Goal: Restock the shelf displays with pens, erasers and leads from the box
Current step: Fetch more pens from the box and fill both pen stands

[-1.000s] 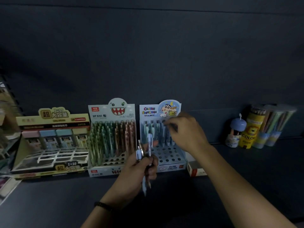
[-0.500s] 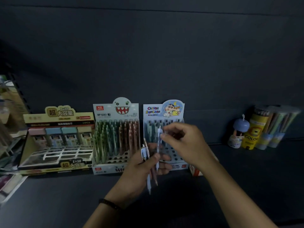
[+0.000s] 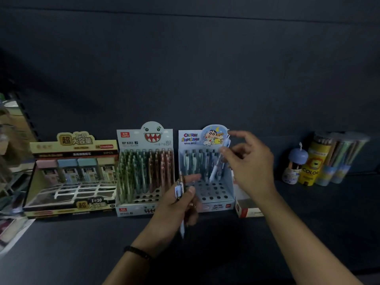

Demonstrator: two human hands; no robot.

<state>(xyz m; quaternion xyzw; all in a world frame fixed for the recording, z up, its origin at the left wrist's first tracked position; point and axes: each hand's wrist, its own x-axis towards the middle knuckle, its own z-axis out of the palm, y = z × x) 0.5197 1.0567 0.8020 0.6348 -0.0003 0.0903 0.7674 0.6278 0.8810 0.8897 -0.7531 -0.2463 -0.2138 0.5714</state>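
- Here, the right hand (image 3: 248, 163) pinches one pen (image 3: 216, 165) in a narrow grip, slanted, tip at the empty holes of the blue display (image 3: 213, 195).
- The left hand (image 3: 174, 208), just in front of that display, has its grip closed round spare pens (image 3: 179, 190).
- Left of it stands the monster display (image 3: 144, 173), then the lead display (image 3: 72, 177).
- Right of it lies a box (image 3: 247, 211), tubs (image 3: 320, 161) farther off.
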